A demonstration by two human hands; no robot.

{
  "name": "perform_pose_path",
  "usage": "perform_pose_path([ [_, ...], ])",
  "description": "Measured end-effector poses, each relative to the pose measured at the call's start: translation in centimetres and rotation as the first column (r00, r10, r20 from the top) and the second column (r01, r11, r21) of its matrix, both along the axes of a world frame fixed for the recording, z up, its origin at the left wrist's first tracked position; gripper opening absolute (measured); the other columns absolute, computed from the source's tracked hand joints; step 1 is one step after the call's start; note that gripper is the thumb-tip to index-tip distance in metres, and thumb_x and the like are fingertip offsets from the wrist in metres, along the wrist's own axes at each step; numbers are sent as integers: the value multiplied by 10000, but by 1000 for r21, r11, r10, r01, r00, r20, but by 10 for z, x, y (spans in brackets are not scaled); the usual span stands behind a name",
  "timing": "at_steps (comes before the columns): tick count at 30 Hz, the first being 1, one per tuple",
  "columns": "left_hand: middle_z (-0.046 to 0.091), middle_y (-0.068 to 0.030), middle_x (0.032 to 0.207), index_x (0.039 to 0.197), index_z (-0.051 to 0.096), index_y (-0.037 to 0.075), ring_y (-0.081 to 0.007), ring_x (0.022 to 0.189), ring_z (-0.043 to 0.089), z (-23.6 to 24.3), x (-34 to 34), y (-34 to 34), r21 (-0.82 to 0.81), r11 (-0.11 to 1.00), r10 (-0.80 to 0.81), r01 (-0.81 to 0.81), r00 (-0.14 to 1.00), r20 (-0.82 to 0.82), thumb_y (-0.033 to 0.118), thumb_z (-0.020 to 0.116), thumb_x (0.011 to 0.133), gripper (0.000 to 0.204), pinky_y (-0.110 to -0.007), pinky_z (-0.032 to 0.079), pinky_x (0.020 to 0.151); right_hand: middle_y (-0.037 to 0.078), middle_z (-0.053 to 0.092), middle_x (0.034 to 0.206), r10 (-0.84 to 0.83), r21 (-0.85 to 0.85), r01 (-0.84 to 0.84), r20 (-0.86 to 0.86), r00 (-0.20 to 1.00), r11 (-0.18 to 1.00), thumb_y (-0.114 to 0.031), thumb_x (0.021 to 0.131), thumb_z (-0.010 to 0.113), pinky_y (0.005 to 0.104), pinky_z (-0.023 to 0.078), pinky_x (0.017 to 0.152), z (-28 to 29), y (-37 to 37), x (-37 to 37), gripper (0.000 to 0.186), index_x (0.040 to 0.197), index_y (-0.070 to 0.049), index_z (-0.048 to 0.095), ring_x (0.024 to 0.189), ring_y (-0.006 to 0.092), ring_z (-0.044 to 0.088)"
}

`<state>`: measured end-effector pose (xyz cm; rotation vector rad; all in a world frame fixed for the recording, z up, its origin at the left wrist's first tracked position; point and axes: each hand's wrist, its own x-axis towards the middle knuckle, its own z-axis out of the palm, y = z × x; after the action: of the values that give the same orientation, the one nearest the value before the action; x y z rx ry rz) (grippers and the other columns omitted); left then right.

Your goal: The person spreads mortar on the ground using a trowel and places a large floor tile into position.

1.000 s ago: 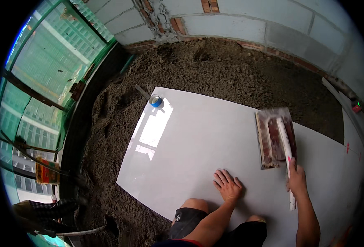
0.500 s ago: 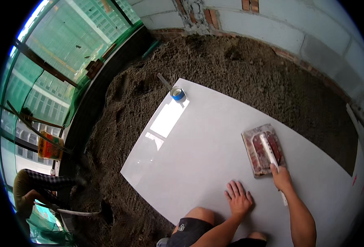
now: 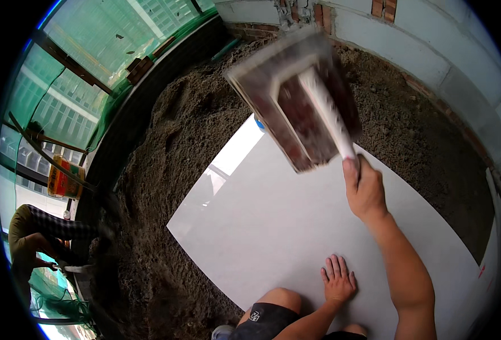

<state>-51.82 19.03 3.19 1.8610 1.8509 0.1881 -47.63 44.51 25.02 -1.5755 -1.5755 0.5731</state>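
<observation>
My right hand (image 3: 365, 187) is closed round the white handle of a flat, square tile tamper (image 3: 293, 105). The tamper is raised above the far part of a large glossy white tile (image 3: 261, 221), its mortar-stained back and dark red middle facing me, slightly blurred. Fingers spread, my left hand (image 3: 339, 280) lies flat on the near part of the tile, holding nothing. At the far left corner, a bit of a small round blue thing (image 3: 259, 123) shows; the tamper hides the rest.
Rough dark mortar (image 3: 148, 170) surrounds the tile's left and far sides. A block wall (image 3: 403, 45) bounds the far right. At left are green netting (image 3: 92, 51), a yellow-red bucket (image 3: 66, 177) and a bent-over co-worker (image 3: 32, 238). Another pale tile (image 3: 491, 272) adjoins at right.
My right hand has lifted the tamper off the tile, up and toward the far left. My left hand stays flat on the tile. The view has shifted slightly.
</observation>
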Motion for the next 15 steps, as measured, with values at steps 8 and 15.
perform_pose_path([
  [8,140,-211,1571,1485,218,-24,-364,1466,75,8,-6,-3,-64,995,-70,71,997,5,370,367,952,679,-547,51,1157,208,617,656,-123,-592,268,274,954,760,-631,934,401,446,504,604,-143,-92,92,754,871,89,614,582,341,642],
  [15,101,-179,1588,1500,151,-28,-325,1474,56,17,-87,100,-6,999,-41,40,993,-107,450,406,942,778,-472,56,1180,193,592,636,-327,-733,415,272,905,539,-669,912,408,432,490,588,-156,-231,117,782,779,80,594,577,307,614],
])
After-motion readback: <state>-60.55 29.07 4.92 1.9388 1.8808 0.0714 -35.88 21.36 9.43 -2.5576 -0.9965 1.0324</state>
